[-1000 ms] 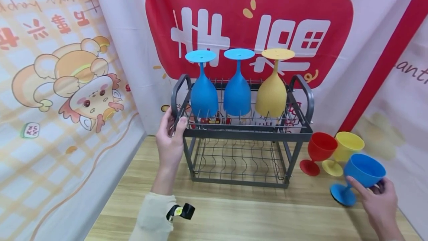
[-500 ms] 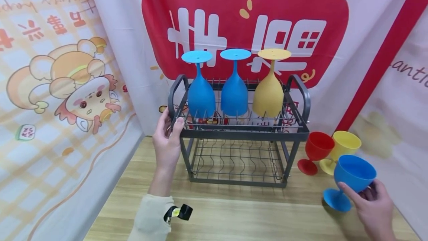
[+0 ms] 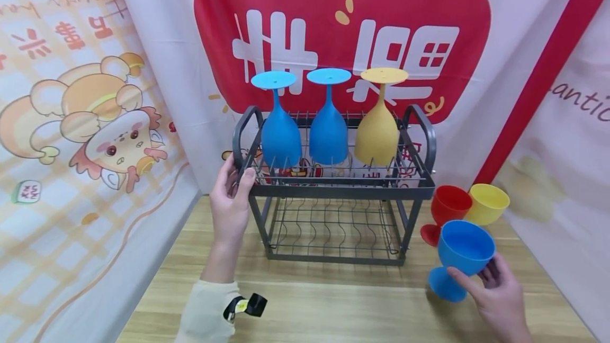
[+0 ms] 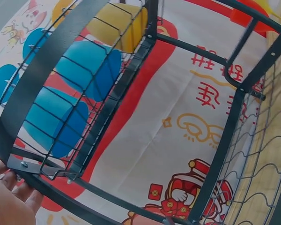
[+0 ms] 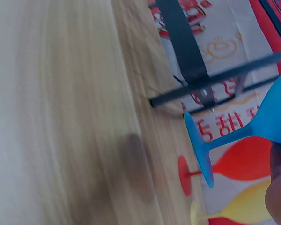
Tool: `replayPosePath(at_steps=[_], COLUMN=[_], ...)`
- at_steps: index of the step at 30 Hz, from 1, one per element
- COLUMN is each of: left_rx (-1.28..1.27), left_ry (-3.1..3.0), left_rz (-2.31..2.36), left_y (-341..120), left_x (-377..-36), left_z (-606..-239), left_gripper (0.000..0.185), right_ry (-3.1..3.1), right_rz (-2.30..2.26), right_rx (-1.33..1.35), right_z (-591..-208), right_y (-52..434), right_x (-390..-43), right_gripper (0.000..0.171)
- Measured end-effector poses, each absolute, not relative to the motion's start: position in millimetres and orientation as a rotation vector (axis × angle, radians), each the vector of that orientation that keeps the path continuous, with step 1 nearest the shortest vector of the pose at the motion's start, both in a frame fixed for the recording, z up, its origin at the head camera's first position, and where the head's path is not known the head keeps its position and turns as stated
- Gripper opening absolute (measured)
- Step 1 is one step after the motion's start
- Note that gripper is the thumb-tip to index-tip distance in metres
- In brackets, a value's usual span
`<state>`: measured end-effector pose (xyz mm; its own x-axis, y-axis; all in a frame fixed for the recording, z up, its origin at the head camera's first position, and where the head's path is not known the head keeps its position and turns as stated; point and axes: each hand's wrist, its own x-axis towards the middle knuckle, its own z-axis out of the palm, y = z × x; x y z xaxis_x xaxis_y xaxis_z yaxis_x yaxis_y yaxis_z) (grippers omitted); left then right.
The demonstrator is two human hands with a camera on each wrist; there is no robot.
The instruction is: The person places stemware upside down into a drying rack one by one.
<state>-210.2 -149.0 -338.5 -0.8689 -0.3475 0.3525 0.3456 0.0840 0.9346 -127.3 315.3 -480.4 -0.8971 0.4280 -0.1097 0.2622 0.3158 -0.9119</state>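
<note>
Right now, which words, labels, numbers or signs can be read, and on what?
"Forever ha": left cloth, upside down, cut off.
"万事": left cloth, apparently; neighbours unclear.
"antic": right cloth, possibly incomplete.
Red banner: large white characters, not surely readable.
Back cloth: small red characters, too distorted to read.
Yellow tag on wrist strap: too small.
Printed green cube: too small.

The lettering [image 3: 88,1] on the left cloth [image 3: 109,173] reads "Forever", upside down, with red characters [image 3: 69,36] below it that look like 万事兴; the right cloth [image 3: 567,147] shows "antic"; big white characters [image 3: 277,41] on the red banner [image 3: 338,41] cannot be read with certainty, nor can small red writing [image 4: 208,96] behind the rack [image 3: 342,191]
</note>
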Motion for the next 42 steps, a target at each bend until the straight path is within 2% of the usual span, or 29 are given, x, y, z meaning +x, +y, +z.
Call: replayPosePath(at_steps=[9, 16, 21, 28, 34, 42], left_rx=[0.008, 0.147, 0.160, -0.038, -0.299, -0.451], left_ry=[-1.923, -1.960, -2.082, -2.277, -2.414, -2.513], left_rz=[-1.824, -1.840, -1.860, -1.853, -1.778, -1.763], left_y=[-157, -158, -147, -112, -81, -56], left_x=[-197, -180, -164, -144, -130, -123], left_z=[-342, -368, -392, -418, -430, -435], left_gripper=[0.062, 0.083, 0.077, 0.070, 0.083, 0.091], right_ry=[-2.529, -2.571, -2.571, -2.501, -2.469, -2.488], right_rz=[1.598, 1.488, 1.410, 1.326, 1.371, 1.336], right_rx=[-0.400, -0.197, -0.032, 0.134, 0.187, 0.298], right_z=[-481, -477, -475, -472, -471, -473], right_y=[285, 261, 243, 215, 193, 172], right_x=[-119, -113, -112, -112, -111, -114], right_gripper=[0.106, 0.098, 0.096, 0.090, 0.089, 0.088])
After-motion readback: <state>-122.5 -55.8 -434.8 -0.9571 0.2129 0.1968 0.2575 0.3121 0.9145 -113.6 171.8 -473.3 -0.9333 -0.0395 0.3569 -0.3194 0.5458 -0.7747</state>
